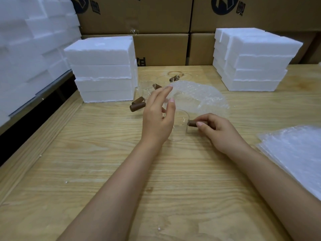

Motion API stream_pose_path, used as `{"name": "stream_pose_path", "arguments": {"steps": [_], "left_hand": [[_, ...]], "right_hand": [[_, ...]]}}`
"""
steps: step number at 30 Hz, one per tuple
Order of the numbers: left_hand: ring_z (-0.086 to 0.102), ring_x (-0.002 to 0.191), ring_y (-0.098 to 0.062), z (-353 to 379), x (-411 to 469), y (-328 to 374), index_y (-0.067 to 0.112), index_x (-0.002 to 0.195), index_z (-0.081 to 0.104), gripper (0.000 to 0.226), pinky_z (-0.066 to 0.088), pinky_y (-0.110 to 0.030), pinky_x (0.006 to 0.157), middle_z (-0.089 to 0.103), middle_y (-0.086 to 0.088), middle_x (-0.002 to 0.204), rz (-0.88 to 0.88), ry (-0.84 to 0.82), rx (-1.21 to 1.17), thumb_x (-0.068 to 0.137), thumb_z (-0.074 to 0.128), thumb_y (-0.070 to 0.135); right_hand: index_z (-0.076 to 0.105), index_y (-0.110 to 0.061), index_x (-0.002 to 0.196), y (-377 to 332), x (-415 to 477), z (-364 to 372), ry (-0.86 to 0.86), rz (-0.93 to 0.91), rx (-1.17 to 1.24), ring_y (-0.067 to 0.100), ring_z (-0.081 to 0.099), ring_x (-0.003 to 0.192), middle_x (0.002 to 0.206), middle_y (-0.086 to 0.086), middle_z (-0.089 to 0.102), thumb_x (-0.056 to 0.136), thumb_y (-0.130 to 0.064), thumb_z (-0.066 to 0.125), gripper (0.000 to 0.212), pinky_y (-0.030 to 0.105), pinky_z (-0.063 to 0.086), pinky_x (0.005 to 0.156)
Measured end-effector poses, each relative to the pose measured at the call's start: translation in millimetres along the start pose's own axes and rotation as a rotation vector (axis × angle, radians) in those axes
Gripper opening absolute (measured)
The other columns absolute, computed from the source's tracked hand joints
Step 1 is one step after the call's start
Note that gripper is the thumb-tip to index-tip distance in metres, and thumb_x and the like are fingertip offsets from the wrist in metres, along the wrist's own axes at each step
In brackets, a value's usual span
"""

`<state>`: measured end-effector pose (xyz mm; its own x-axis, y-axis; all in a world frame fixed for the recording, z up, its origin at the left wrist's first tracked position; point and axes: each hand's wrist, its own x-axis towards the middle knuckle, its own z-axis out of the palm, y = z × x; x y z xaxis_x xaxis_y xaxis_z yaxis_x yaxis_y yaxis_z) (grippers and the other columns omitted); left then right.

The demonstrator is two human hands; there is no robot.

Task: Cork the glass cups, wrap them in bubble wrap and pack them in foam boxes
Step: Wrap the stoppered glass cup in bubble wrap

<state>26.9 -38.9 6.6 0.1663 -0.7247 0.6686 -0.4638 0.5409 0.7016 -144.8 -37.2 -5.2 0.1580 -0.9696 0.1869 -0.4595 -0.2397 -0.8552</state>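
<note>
A clear glass cup [179,126] stands on the wooden table [104,171] between my hands. A brown wooden handle [192,123] sticks out of its right side, and my right hand [219,132] pinches that handle. My left hand [159,117] hovers just left of the cup with fingers loosely spread, holding nothing. Behind the cup lies a crumpled sheet of bubble wrap [199,96]. More glass cups [147,82] with brown handles [137,106] stand further back, partly hidden by my left hand.
Stacks of white foam boxes stand at the back left [102,70] and back right [251,61]. Flat bubble wrap sheets [295,153] lie at the right edge. Cardboard boxes [156,18] line the back, and more foam [26,49] fills the left.
</note>
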Motion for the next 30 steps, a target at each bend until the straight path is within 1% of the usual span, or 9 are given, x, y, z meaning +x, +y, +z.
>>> {"name": "stream_pose_path", "arguments": {"steps": [4, 7, 9, 13, 16, 19, 22, 25, 30], "left_hand": [[0.046, 0.109, 0.015, 0.7, 0.8, -1.0, 0.008, 0.124, 0.061, 0.033, 0.037, -0.002, 0.081, 0.057, 0.003, 0.122, -0.021, 0.017, -0.059, 0.098, 0.042, 0.017], [0.057, 0.110, -0.010, -1.3, 1.4, -1.9, 0.018, 0.120, 0.063, 0.033, 0.053, -0.024, 0.074, 0.056, 0.017, 0.117, -0.118, 0.031, -0.181, 0.096, 0.041, 0.025], [0.059, 0.102, -0.012, -1.9, 1.8, -4.0, 0.017, 0.117, 0.065, 0.033, 0.054, -0.023, 0.059, 0.059, 0.012, 0.116, -0.172, 0.065, -0.243, 0.094, 0.043, 0.027], [0.062, 0.096, -0.014, -3.0, 0.7, -6.3, 0.021, 0.107, 0.068, 0.020, 0.058, -0.046, 0.071, 0.061, 0.018, 0.103, -0.213, 0.100, -0.217, 0.093, 0.058, 0.011], [0.060, 0.090, 0.003, -3.5, 0.7, -8.7, 0.018, 0.108, 0.069, 0.034, 0.056, -0.027, 0.069, 0.061, 0.019, 0.099, -0.224, 0.079, -0.173, 0.084, 0.061, -0.005], [0.059, 0.087, 0.007, -4.7, 1.7, -8.0, 0.017, 0.108, 0.070, 0.040, 0.045, -0.013, 0.055, 0.064, 0.014, 0.102, -0.193, 0.065, -0.126, 0.080, 0.062, -0.010], [0.061, 0.091, 0.003, -3.0, -0.1, -6.9, 0.018, 0.107, 0.070, 0.048, 0.054, -0.032, 0.058, 0.066, 0.008, 0.104, -0.169, 0.034, -0.137, 0.077, 0.052, -0.015], [0.061, 0.094, 0.001, -2.0, -1.0, -0.4, 0.023, 0.104, 0.069, 0.056, 0.055, -0.050, 0.063, 0.066, 0.008, 0.102, -0.199, 0.018, -0.182, 0.074, 0.045, -0.018], [0.066, 0.089, -0.001, 1.0, -1.1, 14.9, 0.023, 0.096, 0.069, 0.058, 0.051, -0.045, 0.049, 0.069, 0.013, 0.096, -0.170, -0.050, -0.300, 0.072, 0.039, -0.021]], "right_hand": [[0.065, -0.026, 0.090, -2.2, -7.5, -14.8, -0.062, 0.000, 0.118, 0.005, 0.055, 0.071, 0.072, -0.011, 0.061, 0.092, -0.014, 0.059, 0.014, 0.019, 0.042, 0.070], [0.067, -0.019, 0.093, -11.5, -14.8, -32.0, -0.160, -0.068, 0.183, -0.004, 0.057, 0.067, 0.068, -0.016, 0.065, 0.090, -0.009, 0.061, 0.012, 0.010, 0.042, 0.065], [0.069, -0.017, 0.092, -21.8, -19.1, -40.9, -0.219, -0.129, 0.232, -0.003, 0.059, 0.066, 0.069, -0.011, 0.067, 0.084, -0.014, 0.064, 0.009, 0.007, 0.042, 0.062], [0.070, -0.014, 0.092, -36.7, -25.6, -43.5, -0.203, -0.241, 0.336, 0.002, 0.056, 0.063, 0.064, -0.005, 0.062, 0.075, -0.025, 0.064, 0.021, 0.010, 0.042, 0.060], [0.069, -0.017, 0.092, -40.1, -26.2, -41.2, -0.085, -0.267, 0.308, 0.003, 0.060, 0.067, 0.069, -0.007, 0.067, 0.076, -0.024, 0.064, 0.018, 0.012, 0.046, 0.064], [0.068, -0.025, 0.091, -35.6, -24.6, -39.9, 0.059, -0.253, 0.211, 0.015, 0.067, 0.083, 0.086, -0.004, 0.073, 0.082, -0.016, 0.069, 0.013, 0.027, 0.053, 0.077], [0.066, -0.031, 0.091, -29.2, -23.1, -37.2, 0.211, -0.280, 0.065, 0.010, 0.065, 0.085, 0.091, -0.009, 0.071, 0.086, -0.012, 0.068, 0.020, 0.022, 0.051, 0.078], [0.068, -0.015, 0.098, -25.2, -23.1, -35.4, 0.333, -0.488, -0.341, 0.008, 0.055, 0.071, 0.086, -0.004, 0.067, 0.085, -0.010, 0.069, 0.014, 0.014, 0.042, 0.070], [0.069, 0.004, 0.092, -19.2, -20.9, -31.1, 0.451, -0.725, -0.793, 0.034, 0.056, 0.065, 0.075, 0.015, 0.064, 0.084, -0.007, 0.068, 0.014, 0.040, 0.051, 0.061]]}}
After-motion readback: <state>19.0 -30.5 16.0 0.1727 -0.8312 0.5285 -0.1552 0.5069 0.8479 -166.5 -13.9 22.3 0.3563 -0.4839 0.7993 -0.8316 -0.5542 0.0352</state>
